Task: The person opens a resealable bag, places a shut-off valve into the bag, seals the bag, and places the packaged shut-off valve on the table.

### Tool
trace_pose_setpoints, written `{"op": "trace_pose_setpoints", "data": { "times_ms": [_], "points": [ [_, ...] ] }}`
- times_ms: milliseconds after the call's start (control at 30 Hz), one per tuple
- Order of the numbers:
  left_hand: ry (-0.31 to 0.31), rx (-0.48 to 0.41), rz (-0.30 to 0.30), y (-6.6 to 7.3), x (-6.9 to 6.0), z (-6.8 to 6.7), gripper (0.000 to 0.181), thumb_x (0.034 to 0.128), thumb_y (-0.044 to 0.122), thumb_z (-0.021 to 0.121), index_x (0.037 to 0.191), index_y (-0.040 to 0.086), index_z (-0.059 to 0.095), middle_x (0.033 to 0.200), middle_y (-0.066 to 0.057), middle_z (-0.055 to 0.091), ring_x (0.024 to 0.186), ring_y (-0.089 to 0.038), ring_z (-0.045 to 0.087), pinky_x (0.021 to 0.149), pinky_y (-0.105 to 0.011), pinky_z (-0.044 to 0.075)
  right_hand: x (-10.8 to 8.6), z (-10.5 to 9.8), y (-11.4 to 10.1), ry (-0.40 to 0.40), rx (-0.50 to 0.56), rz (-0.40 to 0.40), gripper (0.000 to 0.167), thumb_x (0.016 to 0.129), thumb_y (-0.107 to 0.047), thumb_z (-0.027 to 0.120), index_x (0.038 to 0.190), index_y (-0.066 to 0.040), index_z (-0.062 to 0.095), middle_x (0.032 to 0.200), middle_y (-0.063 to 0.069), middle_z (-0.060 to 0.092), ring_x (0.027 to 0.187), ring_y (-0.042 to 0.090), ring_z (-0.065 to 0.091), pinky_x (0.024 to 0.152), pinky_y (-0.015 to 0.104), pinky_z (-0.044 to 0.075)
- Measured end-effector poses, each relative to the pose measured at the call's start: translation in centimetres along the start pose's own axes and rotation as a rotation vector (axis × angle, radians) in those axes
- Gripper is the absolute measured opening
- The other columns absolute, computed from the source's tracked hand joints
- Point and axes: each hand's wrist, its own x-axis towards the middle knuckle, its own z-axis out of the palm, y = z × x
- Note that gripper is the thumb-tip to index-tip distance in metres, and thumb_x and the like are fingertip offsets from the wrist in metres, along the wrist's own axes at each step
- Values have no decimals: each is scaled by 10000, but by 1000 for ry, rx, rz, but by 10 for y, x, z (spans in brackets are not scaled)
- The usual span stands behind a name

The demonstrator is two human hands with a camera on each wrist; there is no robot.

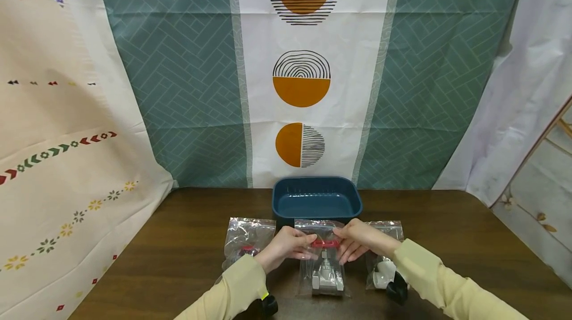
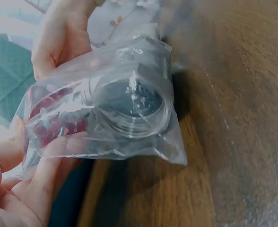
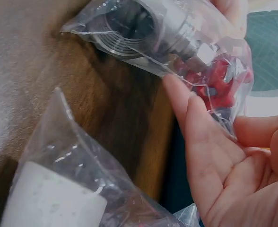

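Note:
A clear zip bag (image 1: 306,280) stands upright at the front middle of the table, holding a metal gate valve (image 1: 327,278) with a red handwheel (image 1: 325,244). My left hand (image 1: 289,247) pinches the bag's left side beside the handwheel. On the opposite side, my right hand (image 1: 357,238) pinches the bag's upper right edge. The left wrist view shows the valve's round threaded opening (image 2: 132,101) through the plastic. From the right wrist, thumb and fingers (image 3: 195,113) appear at the bag's edge near the red wheel.
Behind the bag sits a dark blue tray (image 1: 317,213). To the left lies another zip bag (image 1: 246,233) with a red part inside, partly behind my arm. A third bag at right contains a white plastic fitting (image 1: 383,274). The wooden table (image 1: 192,240) meets hanging cloths at its back.

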Motion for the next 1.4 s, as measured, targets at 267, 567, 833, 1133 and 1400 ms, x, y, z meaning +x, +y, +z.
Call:
{"op": "trace_pose_setpoints", "data": {
  "times_ms": [267,567,833,1133,1400],
  "points": [
    [11,-28,-6,-8,3,-1,333,870,192,622,914,-138,633,794,-226,637,734,-305,641,641,-329,513,9,0,6,12,2,60,360,949,-254,465,790,46,584,728,199,637,632,275,641,543,303,515],
    [48,11,-44,-11,6,-2,322,846,206,651,889,-113,652,755,-177,641,704,-276,646,619,-322,516,15,1,7,47,3,119,335,934,-235,500,724,9,593,708,176,637,606,229,638,570,315,520],
    [54,4,-77,-14,8,-3,307,838,187,663,900,-114,652,797,-165,644,711,-271,645,614,-324,518,19,6,9,89,-43,162,350,950,-195,473,710,35,583,685,180,626,564,211,618,555,319,520],
    [64,100,-79,-10,8,-3,293,834,198,668,845,-94,666,734,-170,642,651,-239,643,584,-336,521,22,7,12,111,-34,160,336,943,-148,478,710,70,584,624,161,606,525,188,600,546,325,520],
    [96,211,-98,0,6,-5,284,800,202,707,796,-73,637,657,-182,624,572,-243,629,522,-338,518,21,3,11,135,-38,49,252,917,-71,519,764,108,609,627,188,607,551,215,622,528,309,518]
  ]
}}
